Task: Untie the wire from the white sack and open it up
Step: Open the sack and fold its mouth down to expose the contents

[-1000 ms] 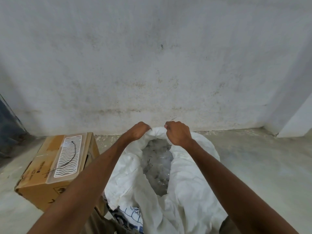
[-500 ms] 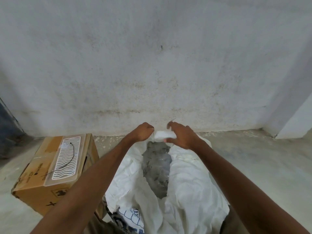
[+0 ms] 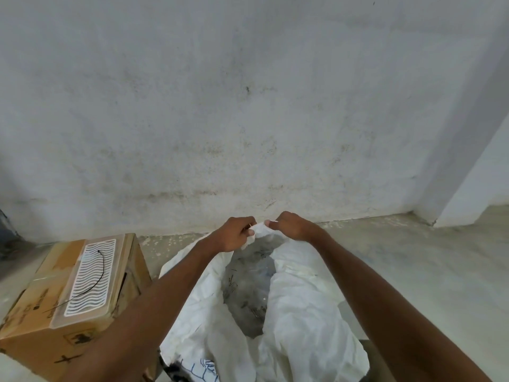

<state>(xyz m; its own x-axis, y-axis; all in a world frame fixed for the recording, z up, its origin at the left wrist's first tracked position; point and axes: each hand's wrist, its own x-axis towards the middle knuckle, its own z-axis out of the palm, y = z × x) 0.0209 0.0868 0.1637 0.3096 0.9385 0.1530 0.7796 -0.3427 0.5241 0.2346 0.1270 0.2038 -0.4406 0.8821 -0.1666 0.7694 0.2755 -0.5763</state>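
Both hands pinching far rim of white sack [image 3: 303, 312], mouth gaping open.
Left hand [image 3: 234, 235] and right hand [image 3: 292, 227] are curling fingers tight on the rim fabric at center frame, nearly touching; sack is sitting lower center on the concrete floor [image 3: 413, 271]; black wire [image 3: 96, 277] is lying on the cardboard box [image 3: 41, 326], lower left.

Crumpled matt white woven-looking sack [image 3: 303, 312], perhaps plastic, brown cardboard box [image 3: 41, 326], rough stained plaster wall [image 3: 248, 106]
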